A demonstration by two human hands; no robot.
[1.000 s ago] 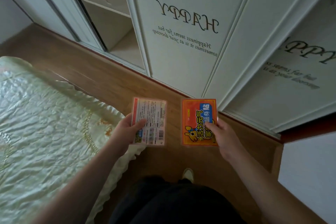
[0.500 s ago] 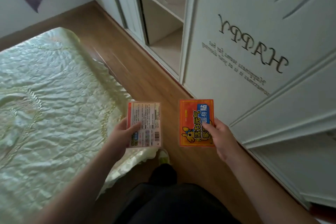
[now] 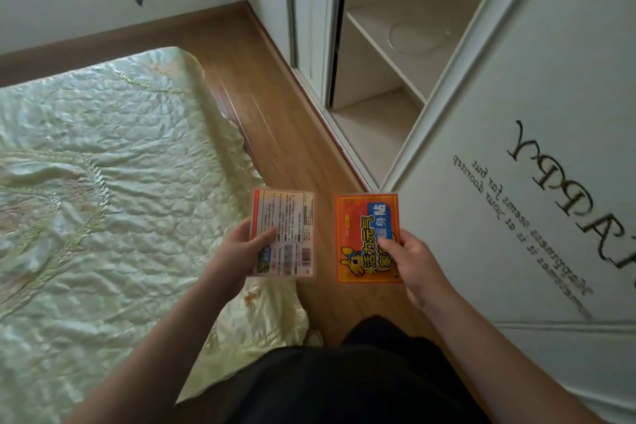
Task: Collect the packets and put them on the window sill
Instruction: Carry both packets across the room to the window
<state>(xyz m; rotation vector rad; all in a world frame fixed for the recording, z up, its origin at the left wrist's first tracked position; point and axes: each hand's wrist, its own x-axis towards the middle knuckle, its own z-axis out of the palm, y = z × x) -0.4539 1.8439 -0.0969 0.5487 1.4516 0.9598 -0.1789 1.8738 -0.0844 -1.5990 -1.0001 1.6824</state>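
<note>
Bedroom floor between bed and wardrobe, one packet in each hand.

Left hand pinching the printed-back packet over the near corner of the bed, thumb across its face; right hand pinching the orange packet over the floor beside the wardrobe door, thumb pressed on its lower right part. Both packets held flat and side by side, apart. No window sill in view, so still to be carried there. Likely risks: a thin packet slipping from a light thumb grip while walking, or snagging on the open wardrobe edge in the narrow gap.
</note>
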